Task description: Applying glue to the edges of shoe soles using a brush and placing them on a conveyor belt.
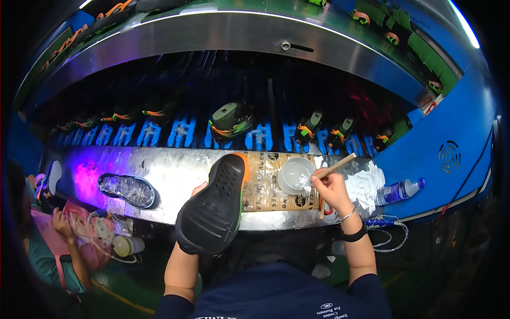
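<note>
My left hand (pixel 199 188) grips a shoe upper (pixel 210 207) from behind, its black underside with small dents and grooves turned up toward me. Orange and green show along the shoe's edge. Most of the left hand's fingers are hidden behind it. In my right hand (pixel 332 190) is a brush with a pale wooden handle (pixel 340 164), pinched between the fingers. The brush's white tip reaches the rim of a white bowl (pixel 287 183), which stands on a brown taped patch of the metal ledge (pixel 170 166).
A separate sole (pixel 126 190) lies on the ledge at left. Crumpled white tissue (pixel 366 186) and a plastic bottle (pixel 399 192) are at right. Behind runs a conveyor with blue holders (pixel 181 133) and several shoes, one (pixel 230 121) straight ahead. Another person's hand (pixel 62 223) is at far left.
</note>
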A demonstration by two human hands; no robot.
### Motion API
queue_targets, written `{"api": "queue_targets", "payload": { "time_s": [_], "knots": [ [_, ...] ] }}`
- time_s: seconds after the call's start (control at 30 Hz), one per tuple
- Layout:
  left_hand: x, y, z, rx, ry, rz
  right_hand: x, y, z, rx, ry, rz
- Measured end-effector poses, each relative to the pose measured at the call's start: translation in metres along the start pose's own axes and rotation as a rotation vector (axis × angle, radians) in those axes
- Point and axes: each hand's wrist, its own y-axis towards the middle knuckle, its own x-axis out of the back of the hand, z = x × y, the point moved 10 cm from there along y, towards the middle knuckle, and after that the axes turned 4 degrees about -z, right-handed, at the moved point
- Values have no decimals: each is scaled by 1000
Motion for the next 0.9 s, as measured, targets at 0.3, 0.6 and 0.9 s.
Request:
{"api": "queue_targets", "payload": {
  "time_s": [0.3,0.6,0.9],
  "knots": [
    [-11,-8,31,42,139,-250,-28,-18,113,481,-22,157],
    [-28,-23,46,84,298,-278,-50,-19,135,615,-70,209],
    [-29,-21,49,105,339,-299,-50,-19,142,670,-26,200]
  ]
}}
